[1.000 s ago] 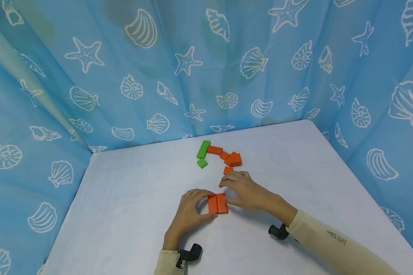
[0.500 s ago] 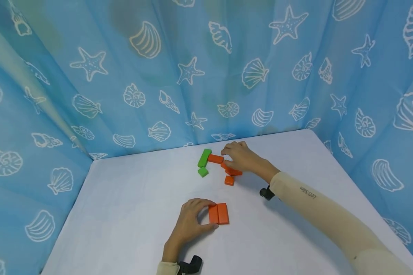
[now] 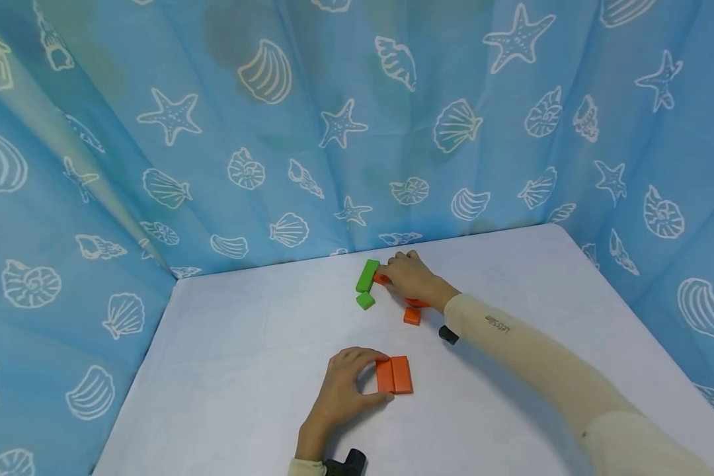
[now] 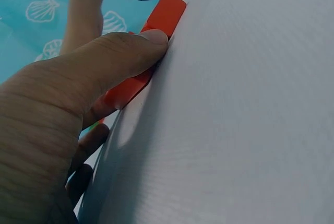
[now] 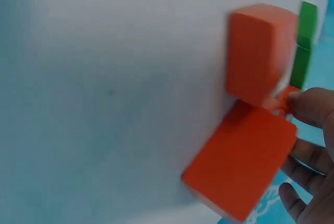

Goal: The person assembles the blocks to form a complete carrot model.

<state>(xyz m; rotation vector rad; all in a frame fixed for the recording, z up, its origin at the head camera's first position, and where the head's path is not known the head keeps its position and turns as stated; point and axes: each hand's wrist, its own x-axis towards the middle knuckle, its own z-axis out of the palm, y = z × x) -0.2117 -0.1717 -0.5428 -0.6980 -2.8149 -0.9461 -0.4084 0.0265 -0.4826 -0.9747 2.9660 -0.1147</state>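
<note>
Two flat orange blocks lie side by side near the middle of the table. My left hand point(image 3: 348, 387) pinches the left orange block point(image 3: 385, 377), thumb at its near end and fingers at its far end; the right orange block point(image 3: 402, 375) touches it. Farther back, my right hand point(image 3: 412, 276) has its thumb and fingers on an oblong orange block point(image 3: 381, 279) beside a long green block point(image 3: 367, 276). In the right wrist view the thumb presses that orange block point(image 5: 286, 98), while the other fingers are partly hidden.
A small green block point(image 3: 365, 301) lies in front of the long one. A small orange block point(image 3: 412, 317) sits nearer me, and a larger orange block point(image 3: 417, 303) is partly under my right hand. A blue shell-print curtain point(image 3: 309, 132) borders the white table point(image 3: 244, 357).
My right hand has left the pair of orange blocks and moved away from me to the oblong orange block by the long green one. The left hand keeps its hold.
</note>
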